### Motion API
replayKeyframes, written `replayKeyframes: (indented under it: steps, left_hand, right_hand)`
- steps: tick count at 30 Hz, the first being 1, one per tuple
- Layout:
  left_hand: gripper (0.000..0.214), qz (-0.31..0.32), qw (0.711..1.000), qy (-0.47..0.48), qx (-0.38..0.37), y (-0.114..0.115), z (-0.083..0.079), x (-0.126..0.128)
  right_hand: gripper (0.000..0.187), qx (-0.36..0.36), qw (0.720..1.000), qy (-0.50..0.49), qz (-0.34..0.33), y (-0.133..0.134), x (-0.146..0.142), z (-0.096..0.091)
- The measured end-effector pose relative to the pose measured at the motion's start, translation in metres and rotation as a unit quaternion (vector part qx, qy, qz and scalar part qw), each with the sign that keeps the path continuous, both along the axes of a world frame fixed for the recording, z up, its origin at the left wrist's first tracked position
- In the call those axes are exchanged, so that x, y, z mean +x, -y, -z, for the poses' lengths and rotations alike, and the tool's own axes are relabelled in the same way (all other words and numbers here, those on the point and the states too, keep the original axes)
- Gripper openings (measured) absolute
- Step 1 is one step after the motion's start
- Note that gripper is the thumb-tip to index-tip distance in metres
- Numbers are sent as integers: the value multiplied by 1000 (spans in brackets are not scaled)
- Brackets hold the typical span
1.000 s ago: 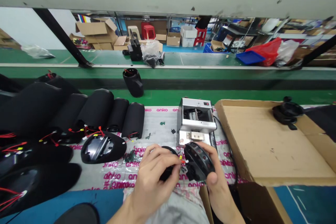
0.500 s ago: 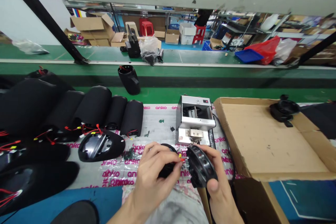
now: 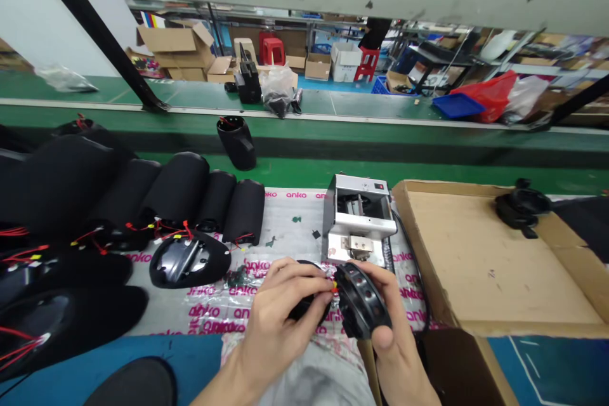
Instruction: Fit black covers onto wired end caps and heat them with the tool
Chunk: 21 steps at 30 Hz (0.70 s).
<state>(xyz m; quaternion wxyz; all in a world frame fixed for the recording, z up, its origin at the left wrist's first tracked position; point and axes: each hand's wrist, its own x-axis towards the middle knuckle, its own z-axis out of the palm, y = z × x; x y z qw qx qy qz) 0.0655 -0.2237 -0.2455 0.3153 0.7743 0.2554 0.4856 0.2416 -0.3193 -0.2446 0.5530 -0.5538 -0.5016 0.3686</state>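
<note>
My left grip (image 3: 280,320) is closed around a small black plastic part (image 3: 304,307), with its fingers (image 3: 295,273) curled over the top. My right grip (image 3: 397,355) is closed on a round black plastic ring housing (image 3: 361,301) with a row of circular holes around its rim, and its thumb (image 3: 383,336) presses on the near side. I hold both pieces close together over the near edge of the work, with short red and yellow wire ends (image 3: 333,287) showing between them. Just beyond my hands stands a boxy silver metal machine (image 3: 359,216) with an open top and a black cable (image 3: 402,247) running down its right side. It sits on a flat surface (image 3: 280,222) covered by a clear plastic sheet printed with pink "anko" lettering. To my left on that sheet lies a glossy black oval plastic shell (image 3: 188,260), just beside a tight row of black padded cylinders (image 3: 216,206) with red and yellow wires at their near ends. Well to my right is a shallow brown cardboard tray (image 3: 495,260), with a black plastic fitting (image 3: 521,206) in its far part. Farther ahead, a black cup-shaped cover (image 3: 236,143) stands upright on a green conveyor belt (image 3: 304,171). Below my hands, grey cloth (image 3: 314,380) covers my lap.
</note>
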Motion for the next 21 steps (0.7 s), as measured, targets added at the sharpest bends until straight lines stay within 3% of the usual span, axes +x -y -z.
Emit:
replayKeyframes:
  steps: [6, 13, 18, 21]
  left_hand:
    - [20, 13, 1000, -18, -9, -1, -7, -3]
    - [19, -22, 999, -37, -3, 2, -13, 4]
    - [21, -47, 995, -88, -4, 4, -16, 10]
    - [24, -52, 993, -105, -3, 2, -19, 11]
  right_hand:
    - [66, 11, 998, 49, -32, -1, 12, -1]
    - [63, -64, 995, 4, -75, 5, 15, -2]
    - [62, -3, 996, 56, -75, 6, 13, 2]
    - [68, -7, 994, 79, -77, 4, 13, 3]
